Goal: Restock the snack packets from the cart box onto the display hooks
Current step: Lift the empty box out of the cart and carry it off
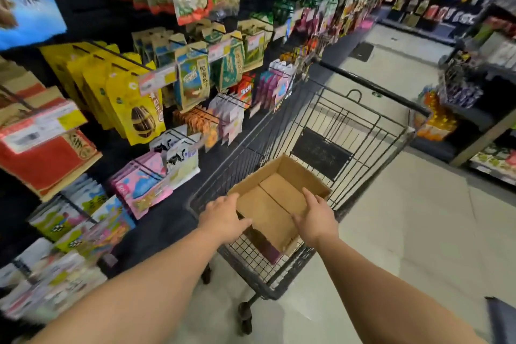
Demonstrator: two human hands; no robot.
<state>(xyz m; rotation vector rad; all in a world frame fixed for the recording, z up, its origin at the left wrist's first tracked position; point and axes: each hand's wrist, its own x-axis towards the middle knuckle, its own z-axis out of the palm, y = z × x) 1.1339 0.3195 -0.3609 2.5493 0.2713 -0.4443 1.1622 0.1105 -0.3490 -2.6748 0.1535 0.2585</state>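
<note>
While both arms reach into the cart (363, 131), the left hand (223, 218) lies spread on the near-left rim of the one cardboard box (282, 173) and the right hand (315, 218) rests open inside it, pinching nothing. No snack packets show in the box; better to tilt it and check the hidden near corner. Two hands, one box, one cart; display hooks (192, 109) beyond look full.
</note>
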